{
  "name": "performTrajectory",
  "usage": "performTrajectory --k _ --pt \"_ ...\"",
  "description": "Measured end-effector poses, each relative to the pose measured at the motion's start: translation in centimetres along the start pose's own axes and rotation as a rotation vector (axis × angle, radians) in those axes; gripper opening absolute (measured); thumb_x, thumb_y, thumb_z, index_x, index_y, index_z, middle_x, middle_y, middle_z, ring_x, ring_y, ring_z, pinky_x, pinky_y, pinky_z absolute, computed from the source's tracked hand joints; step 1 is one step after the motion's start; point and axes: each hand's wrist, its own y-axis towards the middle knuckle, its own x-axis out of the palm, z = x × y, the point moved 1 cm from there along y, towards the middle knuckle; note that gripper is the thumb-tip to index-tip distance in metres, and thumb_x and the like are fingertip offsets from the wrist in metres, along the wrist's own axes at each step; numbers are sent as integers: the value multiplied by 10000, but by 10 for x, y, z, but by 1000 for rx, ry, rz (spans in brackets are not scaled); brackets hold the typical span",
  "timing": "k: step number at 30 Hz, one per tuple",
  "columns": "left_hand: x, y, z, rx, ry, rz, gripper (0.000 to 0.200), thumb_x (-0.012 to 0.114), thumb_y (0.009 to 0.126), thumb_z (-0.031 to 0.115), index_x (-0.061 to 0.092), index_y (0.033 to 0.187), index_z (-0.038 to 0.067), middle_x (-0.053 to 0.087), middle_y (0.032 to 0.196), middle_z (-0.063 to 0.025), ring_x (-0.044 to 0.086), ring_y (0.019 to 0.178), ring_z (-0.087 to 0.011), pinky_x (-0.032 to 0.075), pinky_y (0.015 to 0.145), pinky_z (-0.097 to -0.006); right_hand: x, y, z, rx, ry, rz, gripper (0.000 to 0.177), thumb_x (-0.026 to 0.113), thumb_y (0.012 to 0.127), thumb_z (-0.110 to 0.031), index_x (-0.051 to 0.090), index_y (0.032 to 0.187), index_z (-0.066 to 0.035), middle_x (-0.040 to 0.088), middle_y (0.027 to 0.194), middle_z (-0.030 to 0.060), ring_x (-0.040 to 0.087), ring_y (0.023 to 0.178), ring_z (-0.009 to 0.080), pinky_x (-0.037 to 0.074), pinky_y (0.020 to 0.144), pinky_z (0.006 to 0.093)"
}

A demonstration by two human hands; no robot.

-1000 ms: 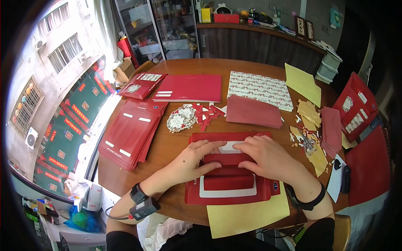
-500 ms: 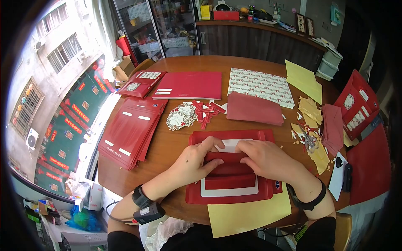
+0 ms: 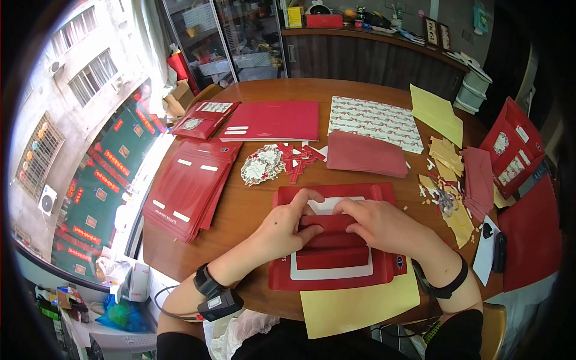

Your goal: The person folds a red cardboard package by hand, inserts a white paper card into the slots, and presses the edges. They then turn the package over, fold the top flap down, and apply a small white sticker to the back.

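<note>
On the table before me lies a red card sheet (image 3: 282,264) with a white panel (image 3: 303,271) on its face. Over it, a red folded card piece (image 3: 333,257) stands partly raised, its crease running across. My left hand (image 3: 297,222) pinches its upper edge at the left, thumb on the near side and fingers curled behind. At the right, my right hand (image 3: 375,223) grips the same edge in a like way. The fingertips behind the fold are partly hidden. A yellow sheet (image 3: 360,309) sticks out beneath the red card sheet towards me.
A stack of red printed card sheets (image 3: 186,192) lies left. White cut-outs (image 3: 263,167) and red-white strips (image 3: 298,161) sit beyond my hands, beside red envelopes (image 3: 366,155). At right are scissors (image 3: 447,203) on paper scraps, more red envelopes (image 3: 478,180) and an upright red card wallet (image 3: 510,147).
Both hands keep their hold on the folded card piece, with fingers only slightly shifted along its edge. The whole view has moved a little.
</note>
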Motion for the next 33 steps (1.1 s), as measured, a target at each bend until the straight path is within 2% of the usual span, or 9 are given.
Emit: performTrajectory --k 2,5,8,12,14,23,27,29,33 --pt "3 0 -4 76 23 -7 532 770 867 66 469 1304 97 735 908 -79 653 699 -200 480 640 -320 3 0 2 -17 -23 -43 309 676 903 -56 517 1167 -26 684 1093 212 665 996 435 544 815 507" --pt "2 0 -5 97 16 -24 521 772 862 59 481 1293 84 731 909 -79 675 746 -209 495 662 -328 4 -1 2 -22 -4 -66 315 674 904 -59 518 1175 -18 678 1057 218 669 956 438 544 797 507" --pt "0 1 -1 52 32 -52 524 775 854 52 490 1294 77 725 912 -79 676 767 -209 492 671 -318 8 -2 6 -40 -30 -45 302 663 912 -57 517 1172 -13 673 1029 216 667 948 434 542 790 506" --pt "2 0 0 -15 22 -55 539 774 851 44 486 1306 70 714 942 -85 677 799 -216 506 699 -320 12 -2 8 -51 -39 -42 298 655 917 -53 518 1178 -12 669 1027 216 666 954 430 541 792 505" --pt "5 2 -5 131 50 4 530 762 852 22 491 1305 64 702 999 -98 677 836 -223 530 740 -335 12 -3 7 -69 -64 -15 311 648 920 -47 522 1202 -12 659 1037 219 660 969 430 541 798 501" --pt "5 4 -4 132 2 -30 466 737 845 -26 527 1253 56 699 1023 -100 707 981 -234 561 844 -334 15 -3 9 -63 -78 -28 339 642 922 -38 531 1242 -17 640 1048 207 650 974 419 538 806 493" --pt "5 3 -2 127 27 -7 437 735 842 -25 544 1228 54 708 1019 -108 711 963 -234 560 837 -337 13 -2 7 -88 -99 -16 338 640 926 -42 534 1246 -22 637 1058 201 647 985 407 537 810 487" --pt "6 2 -1 122 38 14 415 742 836 -15 560 1203 53 720 997 -104 717 938 -233 558 815 -337 10 -1 5 2 -91 -128 392 636 934 -60 527 1308 -27 617 1186 189 607 1122 393 512 915 481" --pt "5 1 0 149 70 36 414 749 833 0 565 1199 57 730 980 -93 717 891 -230 553 780 -339 11 -2 6 -14 -77 -117 391 636 932 -61 532 1307 -18 619 1185 191 610 1116 398 517 916 480"
